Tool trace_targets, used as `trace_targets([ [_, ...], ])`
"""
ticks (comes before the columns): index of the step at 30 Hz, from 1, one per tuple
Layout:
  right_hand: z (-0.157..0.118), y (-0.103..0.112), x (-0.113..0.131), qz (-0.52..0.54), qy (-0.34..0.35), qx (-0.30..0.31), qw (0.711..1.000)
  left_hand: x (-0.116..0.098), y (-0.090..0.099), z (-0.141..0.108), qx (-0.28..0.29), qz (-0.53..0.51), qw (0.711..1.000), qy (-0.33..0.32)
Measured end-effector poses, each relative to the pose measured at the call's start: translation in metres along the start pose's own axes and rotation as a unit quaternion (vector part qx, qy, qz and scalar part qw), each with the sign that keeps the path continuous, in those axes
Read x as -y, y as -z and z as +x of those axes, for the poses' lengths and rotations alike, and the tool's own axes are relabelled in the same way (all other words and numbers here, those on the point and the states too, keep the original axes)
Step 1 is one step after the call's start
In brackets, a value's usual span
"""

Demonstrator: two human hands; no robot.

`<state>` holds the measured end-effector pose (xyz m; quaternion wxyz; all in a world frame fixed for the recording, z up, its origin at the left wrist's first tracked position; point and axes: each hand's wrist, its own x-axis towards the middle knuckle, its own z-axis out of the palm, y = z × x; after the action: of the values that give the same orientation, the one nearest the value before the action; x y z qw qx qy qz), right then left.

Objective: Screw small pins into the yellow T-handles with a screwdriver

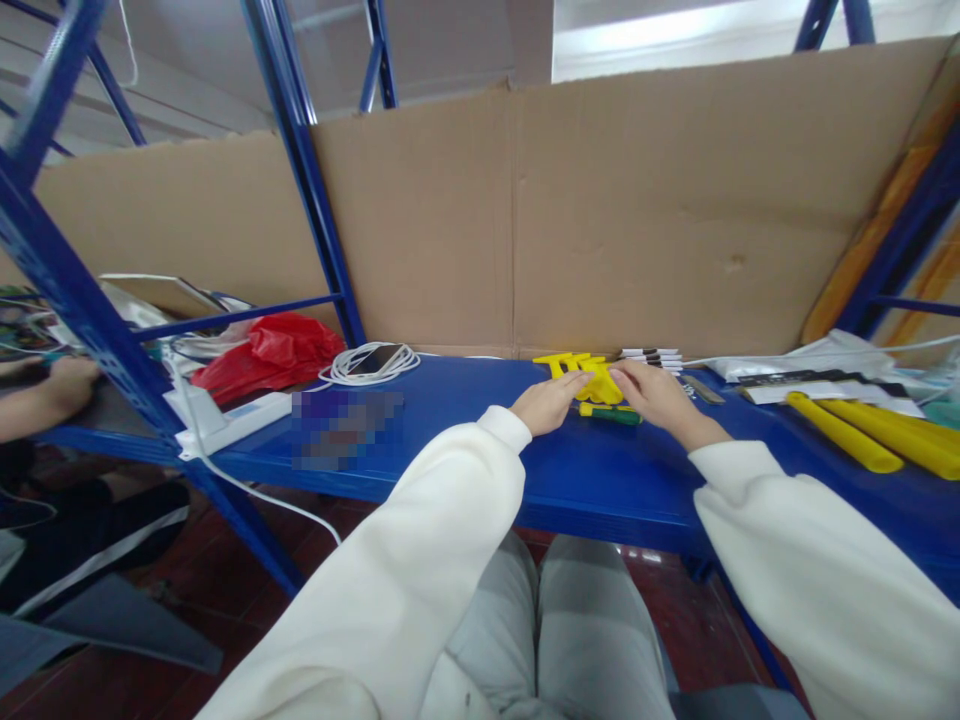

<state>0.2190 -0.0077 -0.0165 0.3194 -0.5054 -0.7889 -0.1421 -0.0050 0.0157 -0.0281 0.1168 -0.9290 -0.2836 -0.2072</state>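
Several yellow pieces (pixel 600 384) lie together near the back of the blue table. My left hand (pixel 552 402) reaches in from the left, its fingertips at the left and front side of these pieces. From the right, my right hand (pixel 654 396) has its fingertips at their right side, fingers bent together; whether anything is pinched there is too small to tell. A green and yellow screwdriver (pixel 611 413) lies just in front of the pieces, between and below my hands. Behind my right hand is a group of white and black strips (pixel 651 356).
On the blue table (pixel 600 490), a coiled white cable (pixel 373 364), a red bag (pixel 274 352) and a power strip (pixel 251 418) lie left. Yellow tubes (pixel 847 432) and plastic packaging (pixel 817 357) lie right. Cardboard (pixel 637 210) stands behind. Another person's hand (pixel 71 385) shows far left.
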Motion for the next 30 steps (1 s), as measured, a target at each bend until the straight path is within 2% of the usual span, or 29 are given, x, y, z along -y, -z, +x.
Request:
trace_targets([
  [4,-0.003,-0.002,0.011,-0.016,0.064,0.030,0.997,0.003,-0.003,0.001,-0.010,-0.009,1.000,-0.004],
  [10,-0.002,-0.008,0.011,-0.071,0.051,0.027,0.996,0.000,0.000,0.001,-0.003,0.009,1.000,0.018],
  [19,0.001,-0.005,-0.002,-0.031,-0.065,-0.097,0.993,-0.009,0.010,-0.001,0.026,0.040,0.998,0.034],
  [25,0.003,-0.009,-0.026,0.035,-0.132,-0.203,0.970,-0.015,0.017,-0.003,0.057,0.071,0.995,0.034],
  [30,0.002,-0.012,-0.040,0.086,-0.204,-0.227,0.948,-0.016,0.020,-0.003,0.074,0.059,0.995,0.009],
])
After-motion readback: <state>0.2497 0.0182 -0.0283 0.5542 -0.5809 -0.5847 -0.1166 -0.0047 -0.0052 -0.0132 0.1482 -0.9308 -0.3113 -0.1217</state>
